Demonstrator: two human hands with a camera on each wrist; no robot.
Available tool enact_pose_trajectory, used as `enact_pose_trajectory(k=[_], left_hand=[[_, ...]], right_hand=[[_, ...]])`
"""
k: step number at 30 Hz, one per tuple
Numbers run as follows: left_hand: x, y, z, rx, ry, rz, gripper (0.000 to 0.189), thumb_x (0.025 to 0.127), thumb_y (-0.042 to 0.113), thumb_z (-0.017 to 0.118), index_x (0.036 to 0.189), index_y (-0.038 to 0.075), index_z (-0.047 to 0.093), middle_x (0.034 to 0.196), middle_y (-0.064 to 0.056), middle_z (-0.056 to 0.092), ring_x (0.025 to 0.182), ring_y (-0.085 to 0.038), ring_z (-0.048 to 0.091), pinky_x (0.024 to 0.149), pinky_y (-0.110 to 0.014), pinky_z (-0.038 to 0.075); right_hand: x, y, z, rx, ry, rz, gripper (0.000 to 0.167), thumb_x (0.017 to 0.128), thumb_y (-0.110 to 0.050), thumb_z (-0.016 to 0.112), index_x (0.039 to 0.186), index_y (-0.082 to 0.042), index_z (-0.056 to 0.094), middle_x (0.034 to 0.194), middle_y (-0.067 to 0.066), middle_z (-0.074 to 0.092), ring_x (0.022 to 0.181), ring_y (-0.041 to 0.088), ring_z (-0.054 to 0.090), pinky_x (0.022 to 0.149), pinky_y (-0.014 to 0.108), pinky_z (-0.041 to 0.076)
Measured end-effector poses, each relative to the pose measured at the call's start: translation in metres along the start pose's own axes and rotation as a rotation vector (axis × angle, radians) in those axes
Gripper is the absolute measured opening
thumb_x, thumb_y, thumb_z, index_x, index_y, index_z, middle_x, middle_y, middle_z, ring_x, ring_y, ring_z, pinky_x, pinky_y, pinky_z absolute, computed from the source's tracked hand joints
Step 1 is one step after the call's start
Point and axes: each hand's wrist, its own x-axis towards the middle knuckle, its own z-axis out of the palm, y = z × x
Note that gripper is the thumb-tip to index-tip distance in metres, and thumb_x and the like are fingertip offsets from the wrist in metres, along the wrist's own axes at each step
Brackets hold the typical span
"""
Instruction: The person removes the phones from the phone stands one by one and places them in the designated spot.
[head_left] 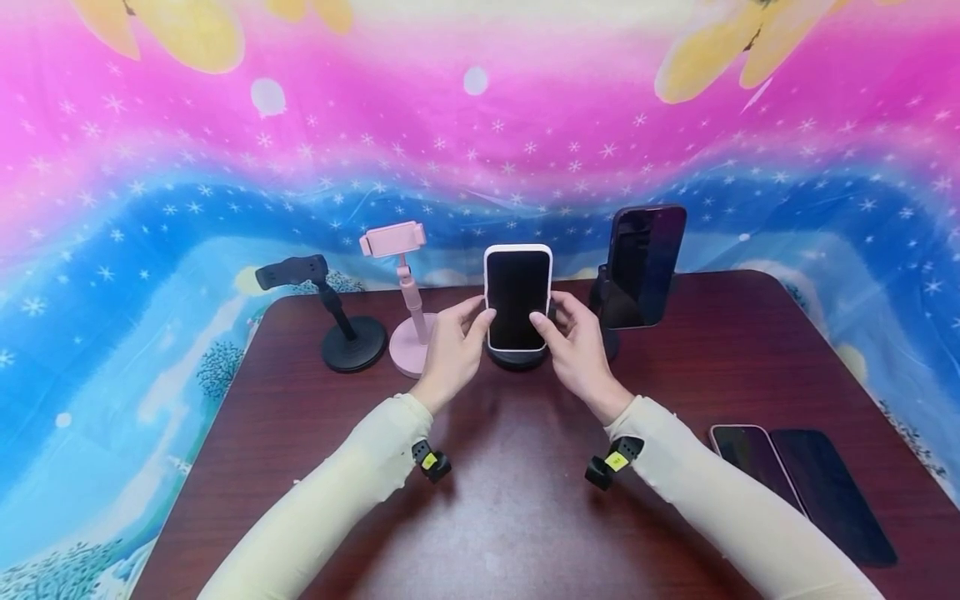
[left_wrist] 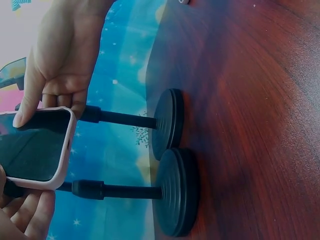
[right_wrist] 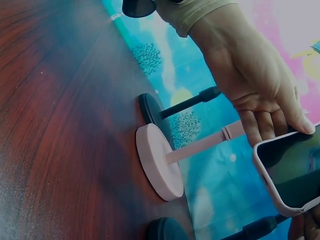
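Note:
Both hands hold a smartphone in a pale pink-white case [head_left: 518,296], upright with its dark screen facing me. My left hand [head_left: 452,348] grips its left edge, thumb on the front and fingers behind. On the right edge, my right hand [head_left: 583,348] does the same, its thumb near the lower corner. The phone is over a black phone stand [head_left: 517,360], whose round base shows beneath; the phone hides its holder. In the left wrist view, the stand's pole [left_wrist: 130,191] rises toward the phone's back [left_wrist: 61,175].
To the left stand a pink phone stand [head_left: 409,292] and a black phone stand [head_left: 352,343]. At right, another stand holds a large dark phone [head_left: 645,267]. Two phones lie front right: one pink-edged [head_left: 753,458], one black [head_left: 832,492]. A patterned cloth [head_left: 480,142] hangs behind the table [head_left: 525,517].

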Motion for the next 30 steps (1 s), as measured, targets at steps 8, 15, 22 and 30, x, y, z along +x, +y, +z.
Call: enact_pose_trajectory(k=[8, 15, 22, 30], left_hand=[[-0.002, 0.001, -0.003, -0.020, 0.005, 0.002, 0.040, 0.103, 0.014, 0.059, 0.135, -0.009, 0.058, 0.133, -0.023, 0.065, 0.119, -0.030, 0.068, 0.102, -0.041, 0.055], [-0.007, 0.006, -0.005, -0.047, 0.004, -0.001, 0.039, 0.103, 0.013, 0.058, 0.135, -0.009, 0.058, 0.133, -0.023, 0.065, 0.121, -0.031, 0.067, 0.105, -0.040, 0.053], [-0.014, 0.011, -0.007, -0.065, 0.013, 0.013, 0.036, 0.102, 0.011, 0.059, 0.132, -0.009, 0.060, 0.130, -0.024, 0.067, 0.120, -0.031, 0.067, 0.105, -0.041, 0.053], [-0.021, 0.016, -0.012, -0.039, -0.021, 0.015, 0.032, 0.102, 0.013, 0.059, 0.127, -0.006, 0.062, 0.123, -0.022, 0.070, 0.114, -0.030, 0.070, 0.102, -0.044, 0.056]], right_hand=[[-0.001, -0.003, 0.001, -0.013, -0.008, -0.002, 0.034, 0.098, -0.006, 0.065, 0.129, 0.005, 0.058, 0.123, 0.027, 0.069, 0.094, -0.007, 0.067, 0.084, 0.011, 0.054], [-0.004, -0.005, 0.001, 0.016, -0.009, -0.010, 0.034, 0.098, -0.003, 0.064, 0.130, 0.006, 0.058, 0.122, 0.029, 0.069, 0.091, -0.006, 0.067, 0.083, 0.012, 0.055], [-0.010, -0.008, 0.001, 0.028, -0.023, -0.007, 0.034, 0.098, -0.004, 0.064, 0.130, 0.006, 0.058, 0.122, 0.029, 0.068, 0.091, -0.004, 0.067, 0.083, 0.011, 0.055], [-0.017, -0.011, 0.002, 0.051, -0.029, -0.020, 0.034, 0.099, -0.003, 0.063, 0.131, 0.007, 0.057, 0.121, 0.030, 0.068, 0.089, -0.004, 0.067, 0.083, 0.012, 0.055]])
